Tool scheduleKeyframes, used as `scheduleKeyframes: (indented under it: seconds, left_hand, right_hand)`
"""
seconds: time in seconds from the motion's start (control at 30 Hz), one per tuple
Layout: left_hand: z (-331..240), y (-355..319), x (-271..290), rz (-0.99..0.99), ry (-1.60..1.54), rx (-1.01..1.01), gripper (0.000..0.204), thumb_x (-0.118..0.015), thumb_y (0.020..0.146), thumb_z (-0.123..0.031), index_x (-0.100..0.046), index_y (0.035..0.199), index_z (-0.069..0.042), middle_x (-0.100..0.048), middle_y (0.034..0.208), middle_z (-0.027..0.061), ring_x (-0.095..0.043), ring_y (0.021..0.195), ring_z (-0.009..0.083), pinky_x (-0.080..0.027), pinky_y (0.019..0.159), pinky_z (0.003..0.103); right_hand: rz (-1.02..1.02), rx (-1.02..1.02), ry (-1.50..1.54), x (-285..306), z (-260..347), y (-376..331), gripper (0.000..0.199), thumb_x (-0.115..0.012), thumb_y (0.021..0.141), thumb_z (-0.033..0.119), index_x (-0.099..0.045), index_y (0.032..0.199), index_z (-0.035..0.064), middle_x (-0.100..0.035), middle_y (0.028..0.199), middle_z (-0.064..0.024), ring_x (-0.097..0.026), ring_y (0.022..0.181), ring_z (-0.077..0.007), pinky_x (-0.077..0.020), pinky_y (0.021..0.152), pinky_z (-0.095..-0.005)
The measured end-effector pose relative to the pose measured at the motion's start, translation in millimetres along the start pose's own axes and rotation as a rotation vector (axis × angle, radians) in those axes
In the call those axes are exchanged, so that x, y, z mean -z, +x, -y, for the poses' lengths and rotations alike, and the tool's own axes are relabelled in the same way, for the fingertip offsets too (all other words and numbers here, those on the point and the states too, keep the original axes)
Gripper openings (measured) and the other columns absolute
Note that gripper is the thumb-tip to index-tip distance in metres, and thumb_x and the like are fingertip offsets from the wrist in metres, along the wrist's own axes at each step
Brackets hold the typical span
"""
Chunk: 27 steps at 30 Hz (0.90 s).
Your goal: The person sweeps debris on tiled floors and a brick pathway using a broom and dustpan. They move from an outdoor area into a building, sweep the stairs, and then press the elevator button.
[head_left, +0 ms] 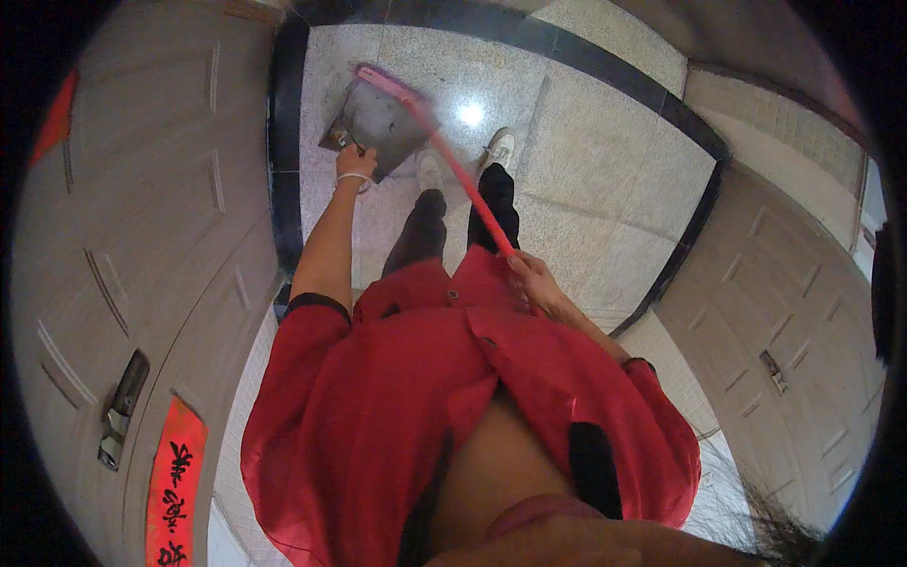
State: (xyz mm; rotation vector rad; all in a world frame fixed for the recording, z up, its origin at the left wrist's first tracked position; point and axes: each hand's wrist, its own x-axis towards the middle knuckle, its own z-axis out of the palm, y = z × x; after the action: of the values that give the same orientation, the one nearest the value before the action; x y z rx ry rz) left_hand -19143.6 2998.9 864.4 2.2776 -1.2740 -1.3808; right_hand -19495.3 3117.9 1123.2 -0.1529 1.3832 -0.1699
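Low in front of me, my left hand point(355, 163) is closed around the handle of a grey, flat dustpan point(380, 128), which is at floor level beside my feet. Small dark bits, too blurred to name, show at its left corner. Near my waist, my right hand point(534, 280) grips the upper part of a pink broom point(465, 178). Its stick slants away to the left, and the pink broom head point(385, 83) lies across the dustpan's far edge. The broom head is slightly smeared by motion.
Pale speckled floor tiles point(605, 161) are edged by a dark border point(287, 142). A grey-brown door point(161, 227) with a red paper strip point(176, 482) stands on the left, and another door point(756, 283) on the right. My white shoes point(501, 146) are close to the dustpan.
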Motion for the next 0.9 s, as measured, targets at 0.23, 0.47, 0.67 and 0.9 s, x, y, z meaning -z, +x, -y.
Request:
scheduleKeyframes:
  seconds: [0.23,0.47,0.67,0.9]
  left_hand:
    - [-13,-4,5,-0.038,0.165,-0.054,0.028,-0.059,0.073,-0.028,-0.061,0.078,0.0,-0.064,0.07,0.0119,-0.063,0.066,0.0229,-0.047,0.065,0.034]
    - [-24,-8,15,0.059,0.19,-0.011,0.027,-0.061,0.073,-0.026,-0.062,0.077,0.001,-0.064,0.071,0.014,-0.062,0.066,0.0275,-0.048,0.066,0.037]
    - [-14,-11,7,0.052,-0.052,0.028,0.033,-0.059,0.073,-0.03,-0.061,0.078,0.003,-0.063,0.073,0.0172,-0.062,0.07,0.0286,-0.046,0.066,0.038]
    - [-1,-3,16,0.142,0.342,0.03,0.044,-0.052,0.074,-0.039,-0.06,0.083,0.003,-0.063,0.076,0.0197,-0.06,0.08,0.0349,-0.045,0.075,0.04]
  right_hand:
    - [-0.133,0.237,-0.233,-1,28,-24,0.03,-0.045,0.09,0.025,-0.049,0.11,0.0032,-0.046,0.059,0.0001,-0.044,0.048,-0.0104,-0.0347,0.041,-0.0247]
    - [-0.513,0.689,-0.737,19,13,83,0.028,-0.047,0.086,0.021,-0.048,0.102,-0.0023,-0.056,0.073,-0.0219,-0.055,0.059,-0.0359,-0.0441,0.053,-0.0409]
    - [-0.067,0.063,0.037,7,-22,6,0.028,-0.047,0.088,0.023,-0.05,0.101,-0.0005,-0.052,0.064,-0.0057,-0.048,0.048,-0.0146,-0.0392,0.041,-0.0305]
    - [-0.259,0.468,-0.414,27,10,-7,0.03,-0.05,0.086,0.023,-0.052,0.106,0.0009,-0.056,0.069,-0.0106,-0.055,0.063,-0.0222,-0.0433,0.056,-0.0335]
